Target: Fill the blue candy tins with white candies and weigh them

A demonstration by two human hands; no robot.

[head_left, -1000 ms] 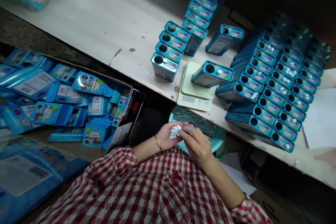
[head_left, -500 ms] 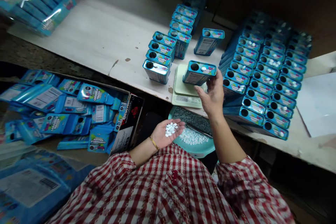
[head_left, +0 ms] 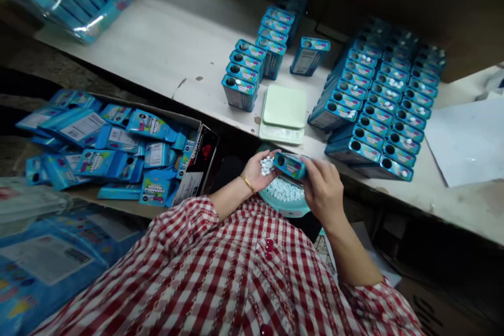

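Note:
My left hand (head_left: 255,172) is cupped palm up, with a small heap of white candies (head_left: 268,166) lying in it. My right hand (head_left: 325,189) grips a blue candy tin (head_left: 290,165) by its right end. That tin is tilted, its dark round opening right beside the candies in my left palm. Below both hands sits a turquoise tub (head_left: 289,213) of white candies, partly covered by them. Beyond, on the table, stands a pale green scale (head_left: 285,107) with nothing on its plate.
Rows of upright blue tins (head_left: 366,92) fill the table's right side, some with candies on top. Shorter rows (head_left: 240,92) and one lone tin (head_left: 310,56) stand behind the scale. A carton (head_left: 199,152) of jumbled tins is at left; white paper (head_left: 464,139) lies far right.
My right hand has lifted the tin off the scale and brought it toward me, tilted, beside my left palm. My left hand has risen slightly toward it with the candies.

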